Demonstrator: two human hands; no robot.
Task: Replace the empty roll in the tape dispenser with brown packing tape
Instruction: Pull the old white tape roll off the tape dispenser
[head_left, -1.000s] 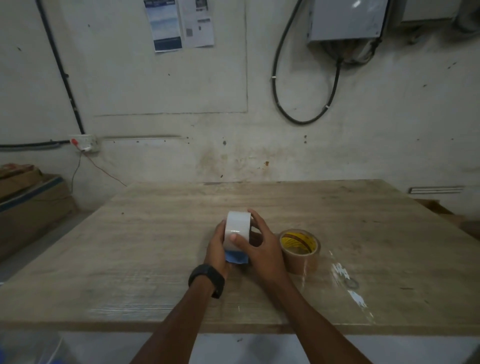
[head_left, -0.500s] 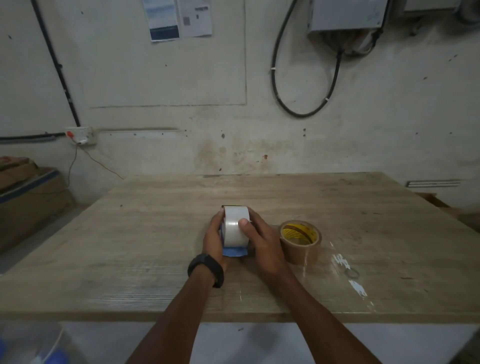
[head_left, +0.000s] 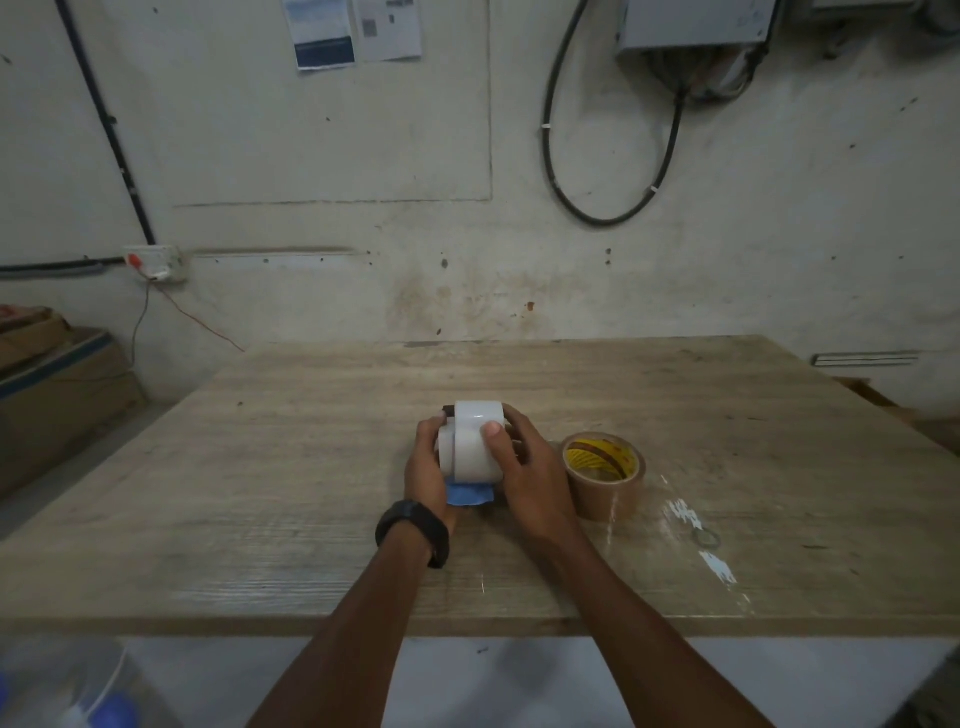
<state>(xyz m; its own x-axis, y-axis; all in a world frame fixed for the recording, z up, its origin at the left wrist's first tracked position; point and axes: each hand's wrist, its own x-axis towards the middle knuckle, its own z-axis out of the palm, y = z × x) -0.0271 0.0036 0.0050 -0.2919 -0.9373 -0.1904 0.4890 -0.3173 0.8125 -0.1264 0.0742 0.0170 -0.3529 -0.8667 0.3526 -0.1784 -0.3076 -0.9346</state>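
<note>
**White roll held on the dispenser, brown tape waiting beside it**

The tape dispenser (head_left: 470, 491) is gripped at the middle of the worktop (head_left: 270, 467), its blue part showing below the white roll (head_left: 475, 441) that sits on it. The left hand (head_left: 427, 470) is wrapped around the left side of the roll and dispenser; a black wristband (head_left: 415, 530) is worn on that wrist. The right hand (head_left: 535, 475) is closed on the right side, with the thumb pressed on the roll's outer face. Compared with a second ago, the roll and dispenser have been lowered closer to the worktop, the thumb has been moved further up and across the white face, and a second white rounded edge is now seen at the roll's left side. The brown packing tape (head_left: 605, 475) has been left where it was, lying flat just to the right of the right hand, its yellow-printed core facing up.

The worktop is of pale, worn wood grain, with glossy smears and a small ring (head_left: 707, 538) near the right front. Behind it a stained white wall is seen, with a looped black cable (head_left: 597, 208), a metal box (head_left: 696, 23), pinned papers (head_left: 358, 28) and a wall socket (head_left: 156, 262). Cardboard boxes (head_left: 57, 400) are stacked at the left.
</note>
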